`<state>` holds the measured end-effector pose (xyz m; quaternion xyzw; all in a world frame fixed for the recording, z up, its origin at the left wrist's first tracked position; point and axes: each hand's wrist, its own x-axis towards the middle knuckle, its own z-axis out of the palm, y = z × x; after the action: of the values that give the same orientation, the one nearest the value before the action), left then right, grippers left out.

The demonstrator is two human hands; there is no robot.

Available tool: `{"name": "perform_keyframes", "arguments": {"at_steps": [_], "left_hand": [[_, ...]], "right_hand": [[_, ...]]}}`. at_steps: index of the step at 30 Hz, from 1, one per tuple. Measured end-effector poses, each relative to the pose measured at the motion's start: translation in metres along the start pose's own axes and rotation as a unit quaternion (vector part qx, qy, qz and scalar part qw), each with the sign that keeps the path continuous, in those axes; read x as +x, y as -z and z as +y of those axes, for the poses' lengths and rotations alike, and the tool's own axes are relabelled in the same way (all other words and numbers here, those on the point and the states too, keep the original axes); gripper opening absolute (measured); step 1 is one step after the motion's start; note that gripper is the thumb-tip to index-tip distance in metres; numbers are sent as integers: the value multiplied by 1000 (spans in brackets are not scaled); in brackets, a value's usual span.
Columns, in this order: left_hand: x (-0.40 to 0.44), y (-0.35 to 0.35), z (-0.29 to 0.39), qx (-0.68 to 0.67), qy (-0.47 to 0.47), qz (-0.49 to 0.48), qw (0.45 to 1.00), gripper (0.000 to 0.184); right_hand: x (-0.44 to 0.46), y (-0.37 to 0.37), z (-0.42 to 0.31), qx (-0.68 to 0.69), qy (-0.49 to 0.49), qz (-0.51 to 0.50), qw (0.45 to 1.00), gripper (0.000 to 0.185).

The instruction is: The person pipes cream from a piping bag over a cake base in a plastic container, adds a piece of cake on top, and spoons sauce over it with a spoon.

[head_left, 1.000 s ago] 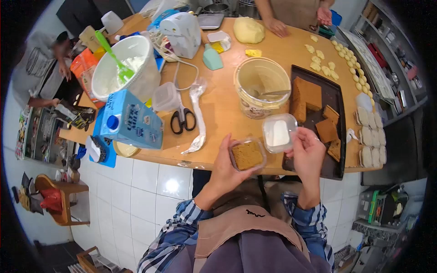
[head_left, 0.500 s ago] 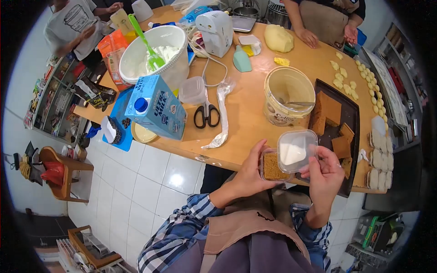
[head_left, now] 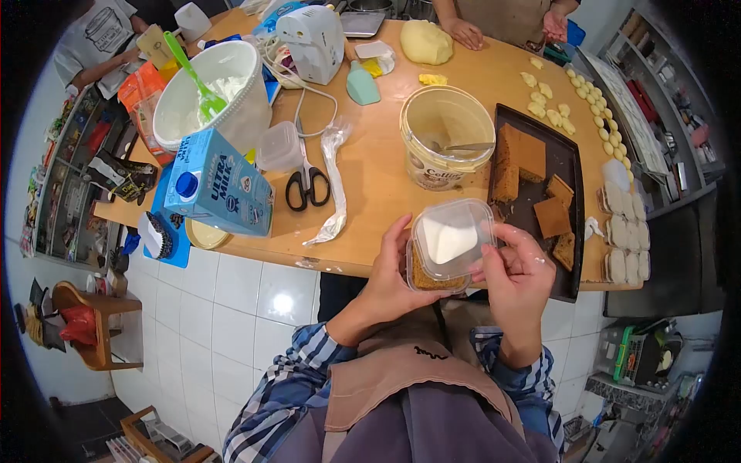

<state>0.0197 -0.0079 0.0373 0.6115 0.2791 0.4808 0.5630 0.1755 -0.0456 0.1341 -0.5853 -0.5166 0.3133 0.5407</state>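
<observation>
My left hand (head_left: 378, 282) is wrapped round a small clear plastic container (head_left: 436, 292). Brown cake (head_left: 427, 275) fills it, partly covered from view. Between the thumb and fingers of my right hand (head_left: 519, 278) is a clear square lid (head_left: 472, 262), lying over most of the container. A white patch shows on the lid; I cannot tell if it is glare, a label or cream. Both hands are just in front of the table's near edge. Beyond them stands an open tub (head_left: 436, 166) with a metal utensil (head_left: 467, 147) inside.
A dark baking tray (head_left: 567, 139) with cake pieces (head_left: 525, 154) lies right, beside several filled containers (head_left: 624, 231). Left are a milk carton (head_left: 220, 189), scissors (head_left: 309, 189), a piping bag (head_left: 333, 189) and a white bowl (head_left: 251, 100) with a green spatula. Two people stand across the table.
The lid has moved left over the container and now covers most of the cake. The camera view has shifted, so the table's things appear further left.
</observation>
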Motion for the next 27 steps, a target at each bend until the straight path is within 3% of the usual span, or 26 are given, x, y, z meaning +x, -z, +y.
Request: {"name": "perform_keyframes", "arguments": {"at_steps": [17,27], "left_hand": [[-2,1,7,-9,21,5,1000,110],[-3,3,10,-12,37,-4,999,110]], "right_hand": [[-3,-8,5,-49,139,1,989,22],[-6,-10,3,-49,140,1,989,23]]}}
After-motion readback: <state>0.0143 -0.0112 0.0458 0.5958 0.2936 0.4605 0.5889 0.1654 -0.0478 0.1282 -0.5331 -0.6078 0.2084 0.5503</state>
